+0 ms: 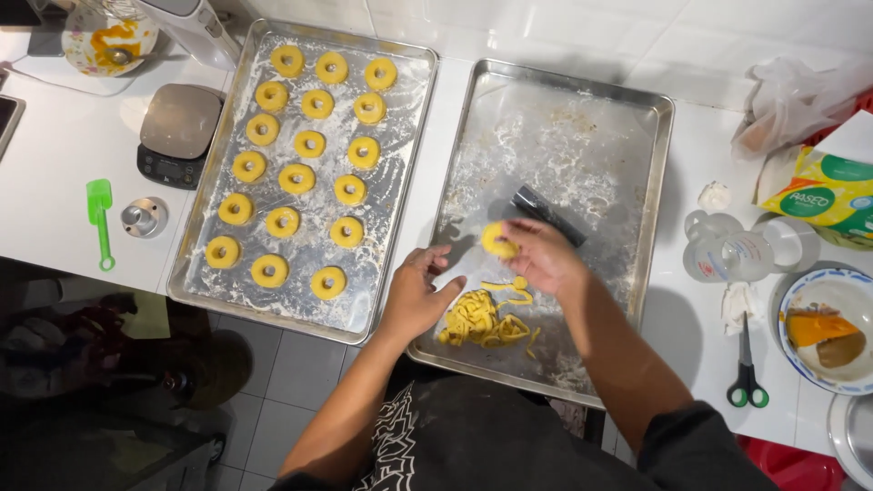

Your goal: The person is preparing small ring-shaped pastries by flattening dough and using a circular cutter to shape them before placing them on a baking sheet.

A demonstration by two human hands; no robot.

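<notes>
My right hand pinches a small round piece of yellow dough above a floured metal tray. My left hand hovers just left of it with fingers loosely spread, holding nothing, over the tray's near left edge. A heap of yellow dough scraps lies on that tray below both hands. A dark scraper-like tool rests on the tray behind my right hand. To the left, a second metal tray carries several yellow dough rings set in rows.
A small kitchen scale, a green spatula and a small metal cutter lie at the left. At the right are a clear plastic bottle, green-handled scissors, a blue-rimmed bowl, packets and a plastic bag.
</notes>
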